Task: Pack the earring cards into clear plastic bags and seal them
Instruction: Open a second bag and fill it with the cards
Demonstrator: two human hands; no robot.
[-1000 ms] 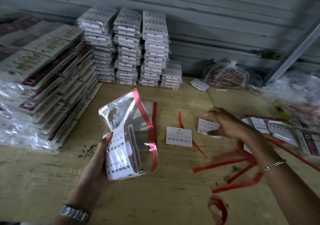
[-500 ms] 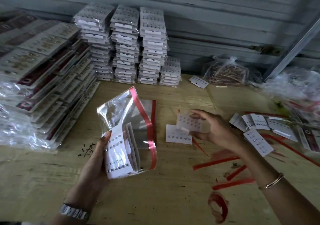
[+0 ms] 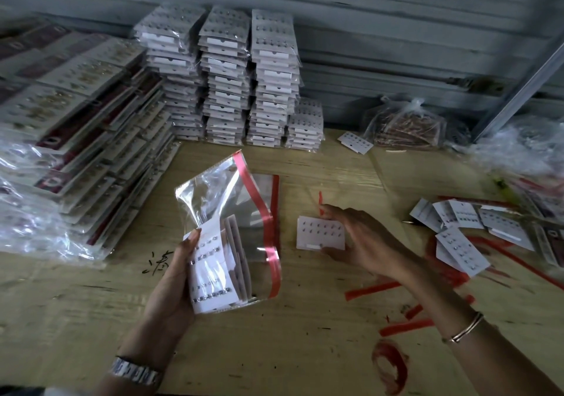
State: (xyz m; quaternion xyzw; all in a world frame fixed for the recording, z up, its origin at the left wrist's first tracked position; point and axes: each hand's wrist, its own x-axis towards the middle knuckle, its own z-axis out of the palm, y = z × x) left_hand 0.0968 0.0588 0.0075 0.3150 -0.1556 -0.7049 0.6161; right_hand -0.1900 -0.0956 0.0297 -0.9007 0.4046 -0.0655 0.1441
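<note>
My left hand (image 3: 174, 282) holds a clear plastic bag (image 3: 225, 206) with a red seal strip, its mouth open to the right. Several white earring cards (image 3: 213, 270) stand inside the bag against my palm. My right hand (image 3: 363, 240) pinches white earring cards (image 3: 320, 233) by their top and bottom edges, low over the table, just right of the bag's mouth. More loose earring cards (image 3: 464, 228) lie in a heap at the right.
Tall stacks of packed cards (image 3: 225, 75) stand at the back, and larger bagged stacks (image 3: 76, 139) fill the left. Peeled red strips (image 3: 406, 325) litter the wooden table (image 3: 274, 350) at the right. A bag of reddish items (image 3: 406, 127) and crumpled plastic (image 3: 525, 148) lie back right.
My right hand came back from the loose pile with a card and brought it down onto the card lying by the bag, now pinching them together. The left hand kept the bag still.
</note>
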